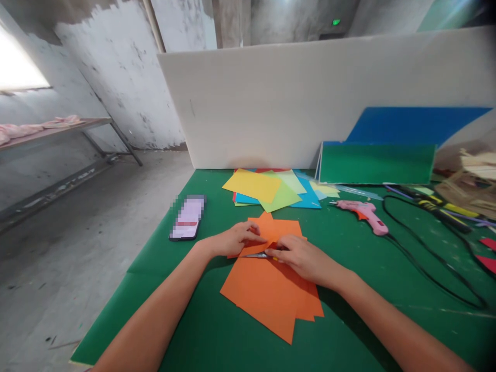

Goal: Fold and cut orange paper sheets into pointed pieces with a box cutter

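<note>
Several orange paper sheets (263, 297) lie overlapped in front of me. My left hand (238, 239) is over the upper orange sheet (284, 227), fingers bent and holding its paper near the middle. From the right comes my right hand (300, 257), its fingers closed around what looks like a pair of scissors (256, 255). The slim metal blade points left along the lower edge of that upper sheet, and a bit of yellow handle shows under the fingers. Beside the right fingertips the paper curls up. My fingers hide most of the handle.
A phone (188, 218) lies to the left. Farther back are coloured papers (251, 185) and a green board (377, 164). At right sit a pink glue gun (362, 213), its black cable (430, 276) and yellow-black tools (445, 209). A white panel (248, 108) borders the green table (186, 320).
</note>
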The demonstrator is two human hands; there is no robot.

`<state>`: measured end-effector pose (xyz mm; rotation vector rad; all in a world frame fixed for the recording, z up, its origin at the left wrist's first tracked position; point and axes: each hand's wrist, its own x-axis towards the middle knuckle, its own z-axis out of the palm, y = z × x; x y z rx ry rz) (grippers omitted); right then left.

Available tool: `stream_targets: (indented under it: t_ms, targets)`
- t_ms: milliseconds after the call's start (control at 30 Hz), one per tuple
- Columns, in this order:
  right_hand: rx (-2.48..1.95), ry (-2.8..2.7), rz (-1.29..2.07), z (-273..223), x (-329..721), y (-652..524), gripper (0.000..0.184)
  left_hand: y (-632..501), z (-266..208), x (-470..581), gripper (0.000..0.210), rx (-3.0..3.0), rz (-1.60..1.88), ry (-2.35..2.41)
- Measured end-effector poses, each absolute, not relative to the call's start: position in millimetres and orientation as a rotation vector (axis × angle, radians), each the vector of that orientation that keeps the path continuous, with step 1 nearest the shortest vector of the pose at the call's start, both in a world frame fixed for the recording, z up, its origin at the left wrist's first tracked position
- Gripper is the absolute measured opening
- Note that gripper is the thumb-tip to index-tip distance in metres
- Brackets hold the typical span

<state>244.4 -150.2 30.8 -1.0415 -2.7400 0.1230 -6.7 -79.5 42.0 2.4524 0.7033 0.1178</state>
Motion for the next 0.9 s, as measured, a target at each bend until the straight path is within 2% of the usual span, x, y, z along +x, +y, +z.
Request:
stream_targets:
  t_ms: [333, 600, 900]
  targets:
    - [-1.093, -2.567, 0.375, 28, 230, -154, 0.033, -82, 45, -6, 0.064, 2.427, 0.075, 0.738]
    - [-1.063, -2.644, 0.218, 30, 225, -156, 0.035, -82, 46, -6, 0.061, 2.393, 0.065, 0.773]
    - [-0.914, -2.793, 0.188, 31, 236, -160, 0.037, -80, 42, -7, 0.058, 2.386, 0.104, 0.742]
